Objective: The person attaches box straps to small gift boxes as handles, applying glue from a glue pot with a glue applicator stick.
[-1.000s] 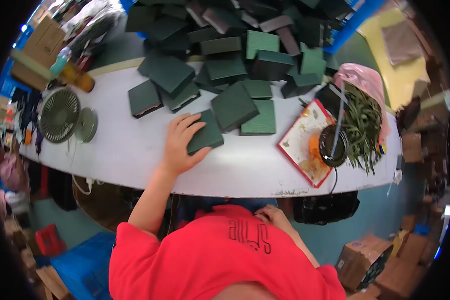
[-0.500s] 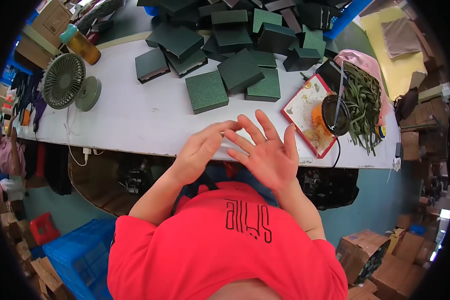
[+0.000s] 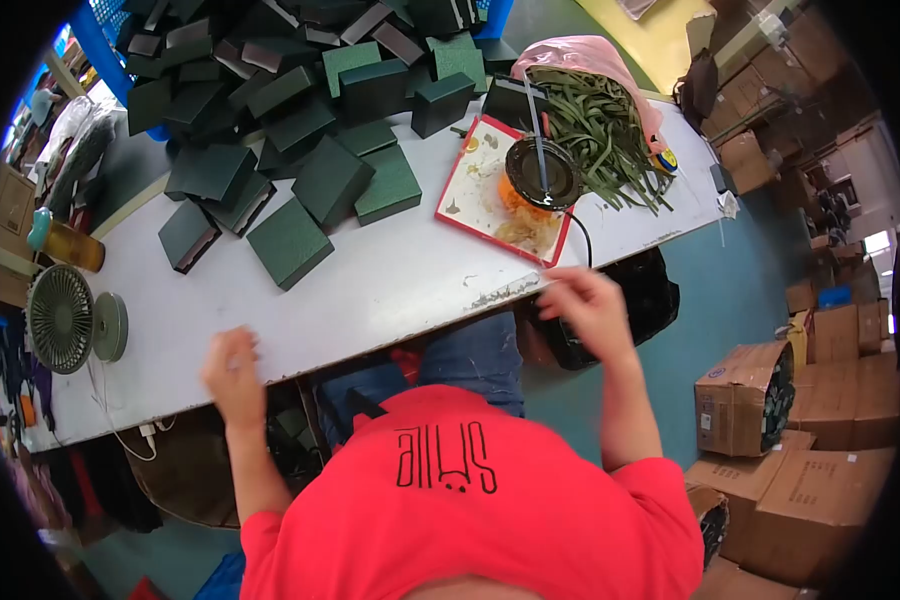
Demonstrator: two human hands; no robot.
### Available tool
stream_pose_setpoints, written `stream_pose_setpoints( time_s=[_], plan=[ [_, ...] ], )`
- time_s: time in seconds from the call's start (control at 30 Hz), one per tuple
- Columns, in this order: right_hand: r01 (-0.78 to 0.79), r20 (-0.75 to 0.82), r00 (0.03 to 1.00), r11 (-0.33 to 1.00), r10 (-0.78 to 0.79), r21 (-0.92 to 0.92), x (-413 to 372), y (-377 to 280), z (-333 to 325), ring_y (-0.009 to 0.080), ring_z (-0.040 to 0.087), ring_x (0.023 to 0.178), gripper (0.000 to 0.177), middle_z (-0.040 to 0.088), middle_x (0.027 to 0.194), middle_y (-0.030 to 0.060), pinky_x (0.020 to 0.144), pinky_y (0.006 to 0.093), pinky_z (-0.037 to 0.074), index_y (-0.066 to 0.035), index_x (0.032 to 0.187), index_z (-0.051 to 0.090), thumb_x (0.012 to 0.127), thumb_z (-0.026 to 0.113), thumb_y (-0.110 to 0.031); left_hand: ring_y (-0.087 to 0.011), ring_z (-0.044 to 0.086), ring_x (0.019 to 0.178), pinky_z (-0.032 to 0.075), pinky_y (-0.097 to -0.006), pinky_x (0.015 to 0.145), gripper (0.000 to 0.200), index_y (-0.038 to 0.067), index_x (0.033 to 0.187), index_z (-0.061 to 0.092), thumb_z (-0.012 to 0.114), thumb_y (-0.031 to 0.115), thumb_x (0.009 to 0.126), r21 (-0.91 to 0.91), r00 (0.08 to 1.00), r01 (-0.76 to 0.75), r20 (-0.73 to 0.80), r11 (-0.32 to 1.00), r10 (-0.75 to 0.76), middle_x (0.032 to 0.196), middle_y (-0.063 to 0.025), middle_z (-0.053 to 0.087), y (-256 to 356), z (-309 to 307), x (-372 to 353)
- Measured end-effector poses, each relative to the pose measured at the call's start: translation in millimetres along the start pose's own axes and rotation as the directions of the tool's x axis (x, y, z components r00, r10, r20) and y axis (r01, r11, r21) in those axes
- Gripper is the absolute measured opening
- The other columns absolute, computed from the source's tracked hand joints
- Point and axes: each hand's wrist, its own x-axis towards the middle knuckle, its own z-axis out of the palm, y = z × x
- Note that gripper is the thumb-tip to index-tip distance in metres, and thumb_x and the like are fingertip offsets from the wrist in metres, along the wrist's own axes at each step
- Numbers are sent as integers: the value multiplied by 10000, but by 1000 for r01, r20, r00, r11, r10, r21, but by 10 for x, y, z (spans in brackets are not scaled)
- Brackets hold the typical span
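Note:
My left hand [image 3: 234, 376] is over the front edge of the white table [image 3: 370, 290], blurred, its fingers curled and what they hold, if anything, not visible. Near the red-rimmed tray [image 3: 460, 218], my right hand [image 3: 584, 310] hangs at the table's front edge. Its fingers are bent and smeared by motion. A black round pot [image 3: 543, 172] with an orange part stands on the tray, and a thin stick rises from it. Beyond my left hand, a dark green box [image 3: 290, 243] lies nearest on the table, with other green boxes [image 3: 388, 185] behind it.
A green fan [image 3: 62, 318] and a bottle [image 3: 70, 241] stand at the left. Green strips [image 3: 600, 125] spill from a pink bag [image 3: 610, 62] at the back right. Cardboard boxes [image 3: 820, 490] are stacked on the floor at the right. A cable runs from the pot over the table edge.
My hands were close together in front of me; now they are far apart, the left to the left and the right near the tray. The view has turned and shifted to the right.

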Motion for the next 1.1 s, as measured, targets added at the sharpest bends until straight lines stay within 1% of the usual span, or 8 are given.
stream_pose_setpoints(
  time_s=[0.17,0.27,0.33,0.37,0.43,0.5,0.73,1.1],
  plan=[
    [-103,-501,862,943,-75,-317,592,488,-1280,144,640,878,252,682,1036,62,733,277,517,-32,1153,645,935,568,-132,-166,521,682,453,-312,647,225,17,816,616,488,113,974,255,789,69,-606,964,104,742,-57,535,-829,-729,-502],
    [169,-178,953,916,-246,-363,1532,1197,-2219,152,611,1082,325,625,1275,86,828,272,510,-22,1273,580,969,560,-135,-289,598,711,479,-391,658,195,48,815,655,533,132,943,279,882,146,-472,949,3,771,-134,610,-813,-720,-1117],
    [307,-33,877,611,-480,-730,1863,1051,-2109,300,558,1221,357,605,1295,172,1030,383,429,7,1309,549,958,507,-34,-334,653,796,517,-406,735,159,24,886,679,570,136,916,56,864,367,-390,929,-318,825,-165,659,-1136,-306,-1628],
    [496,281,709,174,-647,-851,2182,1172,-2347,316,547,1241,371,602,1300,173,1052,384,409,14,1305,546,937,499,0,-352,664,920,519,-438,805,227,14,997,679,614,201,887,155,838,540,-188,827,-512,924,-192,677,-1358,-101,-1852],
    [423,369,750,-32,-549,-906,1908,573,-1724,280,587,1206,330,599,1340,117,939,356,486,-108,1257,618,939,601,-197,-409,605,1090,473,-478,971,611,-17,1226,570,715,361,769,352,761,584,79,732,-644,1144,-257,637,-2091,489,-2398],
    [408,410,753,-124,-514,-905,1890,548,-1542,292,615,1147,291,620,1303,95,912,349,499,-87,1200,644,930,541,-119,-403,585,1172,470,-473,995,568,30,1285,565,667,280,786,337,609,643,321,688,-726,1228,-250,625,-2704,909,-2520],
    [334,381,843,-186,-381,-924,2016,627,-1725,297,623,1123,315,627,1277,118,897,357,508,-99,1212,650,913,574,-165,-382,668,1021,529,-462,903,311,29,1004,729,555,265,901,561,569,566,265,605,-778,1045,-223,698,-2104,620,-1678],
    [303,341,883,-163,-323,-939,2251,786,-1946,345,602,1110,294,601,1265,168,911,398,490,-58,1181,638,906,600,-156,-373,653,1078,517,-442,914,333,-44,1071,703,516,148,873,636,443,327,550,699,-708,1128,-243,675,-1940,669,-1115]
  ],
)
